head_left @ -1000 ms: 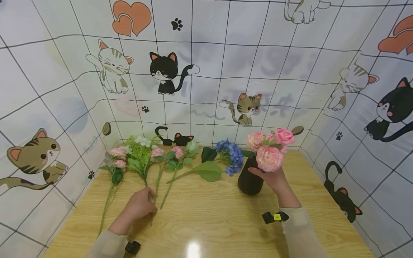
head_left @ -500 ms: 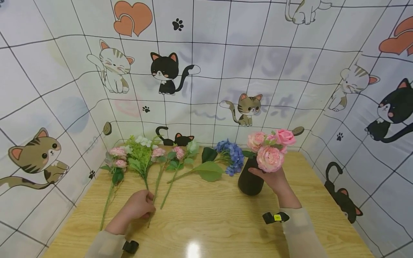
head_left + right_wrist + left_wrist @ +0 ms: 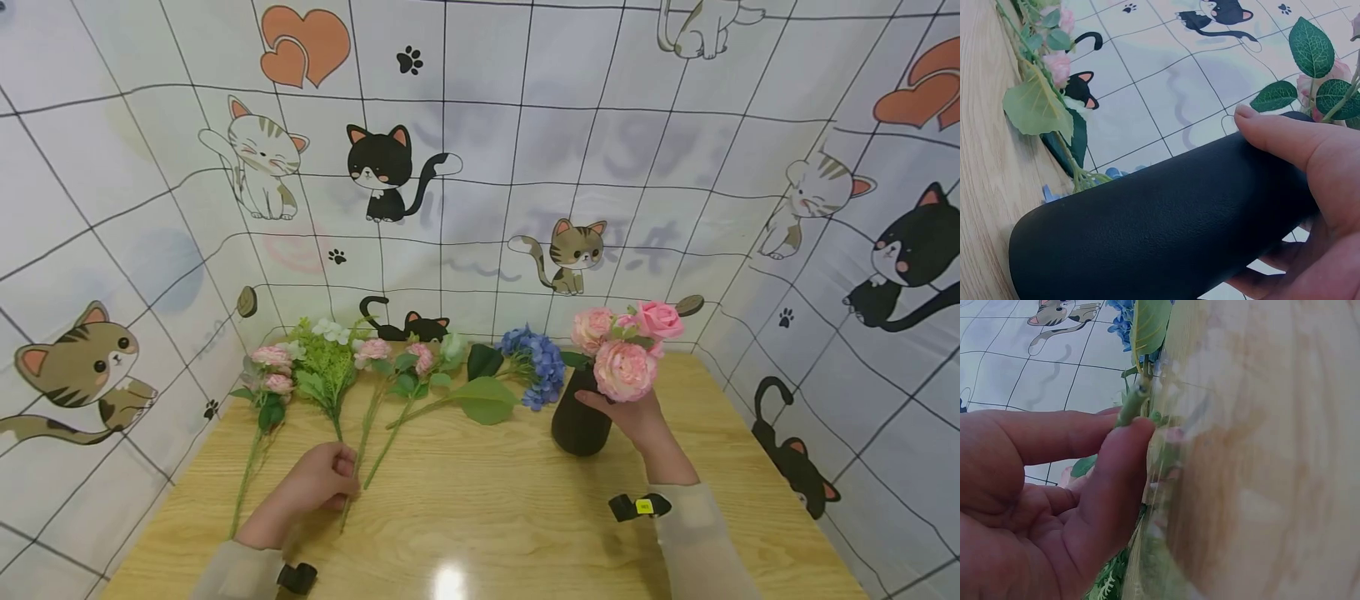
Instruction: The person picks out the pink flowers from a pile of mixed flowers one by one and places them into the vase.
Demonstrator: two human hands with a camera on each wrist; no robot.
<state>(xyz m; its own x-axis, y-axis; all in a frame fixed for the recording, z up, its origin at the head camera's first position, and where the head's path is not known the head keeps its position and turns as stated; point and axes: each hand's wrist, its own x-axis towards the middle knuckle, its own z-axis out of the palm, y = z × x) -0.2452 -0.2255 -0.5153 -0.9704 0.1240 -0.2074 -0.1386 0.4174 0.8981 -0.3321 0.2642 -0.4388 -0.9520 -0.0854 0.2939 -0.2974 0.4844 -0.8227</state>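
Note:
My left hand [image 3: 318, 482] pinches the lower stem of a pink flower [image 3: 371, 352] lying on the table. In the left wrist view the cut end of the green stem [image 3: 1132, 406] pokes out between thumb and finger. Over on the right, my right hand [image 3: 633, 410] grips the upper part of a black vase [image 3: 581, 425]. The vase stands upright with a bunch of pink flowers [image 3: 625, 369] in its mouth. In the right wrist view the thumb lies along the side of the vase [image 3: 1166, 206], near the rim, with fingers curled round behind.
Left of the held stem lie a green spray with white blossoms [image 3: 326, 371] and another pink flower stem [image 3: 243, 492]. To its right are a pink and pale green flower stem [image 3: 386, 450] and a blue hydrangea [image 3: 536, 367] with a broad leaf. Cat-print cloth surrounds the wooden table [image 3: 480, 508].
My left hand has shifted slightly left and towards me, and the held stem's lower end has swung left. The neighbouring stem has turned slightly too. My right hand stays on the vase.

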